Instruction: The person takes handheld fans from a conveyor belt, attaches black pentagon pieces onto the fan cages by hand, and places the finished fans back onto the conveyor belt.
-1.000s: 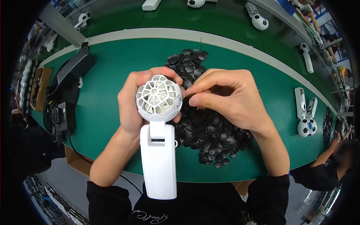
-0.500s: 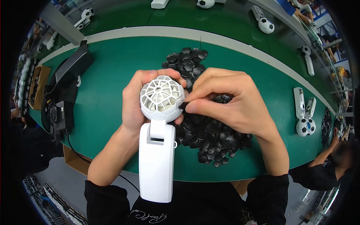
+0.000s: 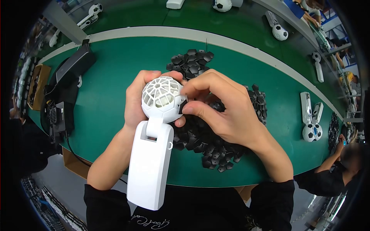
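Note:
A white handheld fan with a round caged head is held over the green table, its handle pointing down toward my body. My left hand wraps round the fan head from the left and behind. Between the thumb and fingers of my right hand, a black pentagon piece is pinched against the right side of the head. Many loose black pentagon pieces are heaped under and around my right hand, with more above it.
Black equipment with a cable and a cardboard box are on the left. Football-patterned fans lie at the right. Beyond the pale table rim, more fans rest on a green belt. A co-worker sits at far right.
The fan has tilted, its handle swinging left and its head turning. The black piece now shows flatter against the head's side. Fans on the belt have shifted right.

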`<move>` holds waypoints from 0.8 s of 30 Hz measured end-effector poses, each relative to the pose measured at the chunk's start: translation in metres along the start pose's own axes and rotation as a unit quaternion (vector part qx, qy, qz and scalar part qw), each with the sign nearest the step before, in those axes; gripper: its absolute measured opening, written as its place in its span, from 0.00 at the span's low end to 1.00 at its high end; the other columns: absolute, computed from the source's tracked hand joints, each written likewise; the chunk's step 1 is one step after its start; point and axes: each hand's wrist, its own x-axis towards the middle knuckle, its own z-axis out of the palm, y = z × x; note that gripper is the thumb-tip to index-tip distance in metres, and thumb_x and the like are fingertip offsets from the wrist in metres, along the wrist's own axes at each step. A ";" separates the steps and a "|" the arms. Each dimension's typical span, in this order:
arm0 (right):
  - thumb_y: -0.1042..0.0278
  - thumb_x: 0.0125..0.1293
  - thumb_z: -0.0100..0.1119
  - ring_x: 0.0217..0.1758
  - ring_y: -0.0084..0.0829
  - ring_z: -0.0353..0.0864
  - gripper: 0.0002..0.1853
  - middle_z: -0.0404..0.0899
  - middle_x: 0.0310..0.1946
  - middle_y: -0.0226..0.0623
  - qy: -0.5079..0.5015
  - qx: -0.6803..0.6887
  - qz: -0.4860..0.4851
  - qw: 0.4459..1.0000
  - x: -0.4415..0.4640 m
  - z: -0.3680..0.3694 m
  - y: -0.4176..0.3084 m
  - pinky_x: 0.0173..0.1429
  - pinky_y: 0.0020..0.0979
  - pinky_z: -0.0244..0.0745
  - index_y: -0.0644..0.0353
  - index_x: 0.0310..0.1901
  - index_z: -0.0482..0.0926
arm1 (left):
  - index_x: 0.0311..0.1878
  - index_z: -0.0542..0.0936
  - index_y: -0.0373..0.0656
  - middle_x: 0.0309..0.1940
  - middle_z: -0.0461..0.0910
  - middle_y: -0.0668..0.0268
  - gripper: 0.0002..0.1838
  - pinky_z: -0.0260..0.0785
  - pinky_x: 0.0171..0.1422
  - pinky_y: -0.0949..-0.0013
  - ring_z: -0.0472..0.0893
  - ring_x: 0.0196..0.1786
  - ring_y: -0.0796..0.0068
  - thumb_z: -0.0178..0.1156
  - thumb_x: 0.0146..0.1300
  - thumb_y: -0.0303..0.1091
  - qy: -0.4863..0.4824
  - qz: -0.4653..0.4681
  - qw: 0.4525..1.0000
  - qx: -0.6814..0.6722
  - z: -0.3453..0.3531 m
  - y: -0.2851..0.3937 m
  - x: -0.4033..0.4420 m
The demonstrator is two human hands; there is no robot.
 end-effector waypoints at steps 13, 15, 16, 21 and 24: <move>0.78 0.54 0.64 0.29 0.20 0.76 0.09 0.76 0.29 0.32 -0.013 0.045 0.096 0.994 0.001 -0.003 -0.009 0.33 0.21 0.72 0.63 0.34 0.74 | 0.41 0.75 0.35 0.32 0.78 0.57 0.21 0.75 0.25 0.65 0.79 0.27 0.66 0.46 0.57 0.44 0.004 0.077 0.981 0.176 0.009 0.004 -0.011; 0.75 0.55 0.65 0.28 0.19 0.74 0.08 0.75 0.26 0.32 -0.057 0.033 0.158 0.985 0.006 -0.014 -0.015 0.32 0.21 0.70 0.63 0.33 0.74 | 0.42 0.75 0.34 0.33 0.78 0.57 0.21 0.74 0.29 0.67 0.79 0.29 0.68 0.46 0.57 0.43 -0.007 0.109 0.960 0.260 0.009 0.005 -0.011; 0.74 0.55 0.65 0.27 0.19 0.73 0.09 0.74 0.25 0.32 -0.078 0.027 0.187 0.979 0.007 -0.019 -0.014 0.31 0.21 0.69 0.63 0.33 0.73 | 0.43 0.75 0.33 0.34 0.78 0.57 0.22 0.74 0.33 0.69 0.79 0.31 0.69 0.46 0.57 0.43 -0.017 0.147 0.929 0.339 0.008 0.005 -0.010; 0.67 0.55 0.65 0.29 0.20 0.73 0.11 0.72 0.22 0.31 -0.069 -0.123 0.259 0.956 0.003 -0.068 0.026 0.34 0.23 0.69 0.64 0.31 0.73 | 0.46 0.74 0.32 0.38 0.78 0.56 0.22 0.69 0.46 0.75 0.77 0.38 0.74 0.46 0.57 0.41 -0.069 0.288 0.771 0.563 -0.001 0.013 -0.009; 0.65 0.55 0.64 0.31 0.22 0.72 0.12 0.72 0.22 0.31 -0.072 -0.164 0.251 0.951 -0.010 -0.069 0.042 0.37 0.25 0.69 0.65 0.30 0.74 | 0.47 0.73 0.33 0.39 0.77 0.57 0.20 0.68 0.47 0.75 0.76 0.40 0.75 0.48 0.56 0.39 -0.057 0.277 0.808 0.517 0.002 0.011 -0.008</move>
